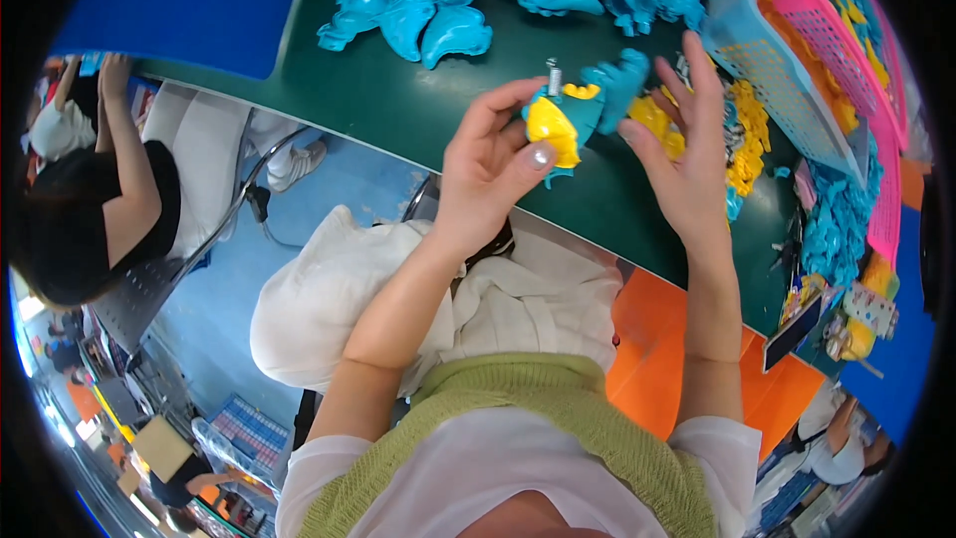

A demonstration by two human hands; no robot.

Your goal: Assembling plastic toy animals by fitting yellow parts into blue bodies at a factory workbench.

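My left hand (490,164) grips a teal and yellow plastic toy part (554,132), with the thumb pressed on its yellow face. A small metal spring (555,78) stands upright at the top of that part. Its curved teal piece (619,90) reaches toward my right hand (687,149), whose fingers are spread and hold nothing. The right thumb comes close to the teal piece; whether it touches cannot be seen. Loose yellow parts (745,139) lie on the green table (383,110) beside and partly behind my right hand.
Blue shell-like pieces (453,35) are heaped at the far side. A light-blue basket (787,80) and a pink basket (832,15) stand at the right, near bundled blue pieces (841,214). A dark phone-like slab (794,332) lies at the right edge. A person (100,209) sits at the left.
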